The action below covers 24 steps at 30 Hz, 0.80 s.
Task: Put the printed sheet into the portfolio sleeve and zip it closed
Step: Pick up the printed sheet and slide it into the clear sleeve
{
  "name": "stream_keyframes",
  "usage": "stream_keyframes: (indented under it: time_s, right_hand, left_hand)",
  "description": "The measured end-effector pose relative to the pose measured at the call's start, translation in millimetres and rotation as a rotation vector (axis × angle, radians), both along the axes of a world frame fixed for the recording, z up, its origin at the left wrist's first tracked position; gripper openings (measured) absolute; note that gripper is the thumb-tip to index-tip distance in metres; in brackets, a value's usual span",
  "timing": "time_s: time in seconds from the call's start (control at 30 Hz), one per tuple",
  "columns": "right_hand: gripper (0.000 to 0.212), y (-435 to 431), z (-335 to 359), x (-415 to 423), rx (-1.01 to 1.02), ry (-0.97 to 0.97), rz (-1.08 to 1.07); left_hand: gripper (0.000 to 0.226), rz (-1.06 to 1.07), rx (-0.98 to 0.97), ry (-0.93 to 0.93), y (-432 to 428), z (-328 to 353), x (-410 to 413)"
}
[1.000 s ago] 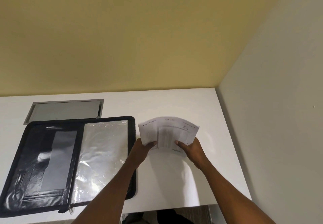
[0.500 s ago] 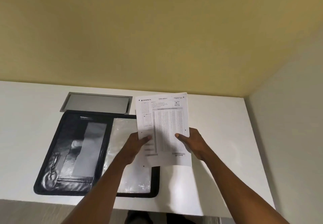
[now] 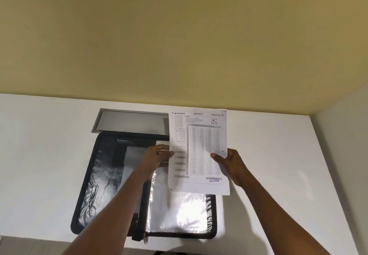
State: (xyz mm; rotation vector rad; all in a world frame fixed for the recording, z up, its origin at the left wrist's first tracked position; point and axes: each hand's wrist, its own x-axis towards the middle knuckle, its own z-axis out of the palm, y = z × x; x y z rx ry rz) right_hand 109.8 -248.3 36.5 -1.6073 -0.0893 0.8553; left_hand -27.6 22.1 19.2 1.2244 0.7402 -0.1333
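The printed sheet, a white form covered in small grids, is held upright in the air above the open portfolio. My left hand pinches its left edge and my right hand pinches its right edge. The black zip portfolio lies open flat on the white table, its dark pocket side on the left. Its clear plastic sleeve shines on the right, and the sheet hides the sleeve's upper part. A zip pull hangs at the portfolio's near edge.
A grey metal cable flap is set into the white table just behind the portfolio. A yellow wall rises behind the table and a white wall closes it on the right. The table's near edge runs along the bottom.
Both hands have lifted the sheet from low over the table at the right and carried it left, upright and flat, over the sleeve side. The view has shifted, so the portfolio sits more central.
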Motion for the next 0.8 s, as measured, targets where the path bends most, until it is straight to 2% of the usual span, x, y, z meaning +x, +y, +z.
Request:
stream_keyframes:
  time_s: [0.17,0.23,0.33,0.47,0.6,0.7,0.8]
  right_hand:
    - [0.027,15.5,-5.3,10.3,-0.021,-0.002,-0.043]
    - [0.027,18.2,-8.1,14.2,-0.043,-0.010,-0.057]
    - [0.027,18.5,-9.8,18.7,-0.058,-0.022,-0.078]
    - [0.026,16.9,-10.3,22.4,-0.081,-0.042,-0.104]
    - [0.023,14.5,-8.8,24.0,-0.087,-0.044,-0.128]
    - [0.019,12.8,-8.6,24.8,-0.085,-0.044,-0.141]
    - [0.022,12.3,-9.4,26.4,-0.090,-0.044,-0.144]
  left_hand:
    - [0.009,0.106,0.144,0.026,21.6,-16.6,14.0]
    - [0.011,0.061,0.342,0.055,27.7,-25.0,17.4]
    - [0.019,-0.096,0.752,0.156,35.8,-33.4,22.6]
    - [0.025,-0.296,0.970,0.158,43.9,-42.1,31.2]
    - [0.030,-0.548,1.094,0.135,49.4,-52.7,36.9]
    - [0.034,-0.591,1.106,0.159,52.6,-58.2,39.3]
    - [0.029,-0.589,1.163,0.161,53.2,-59.7,41.8]
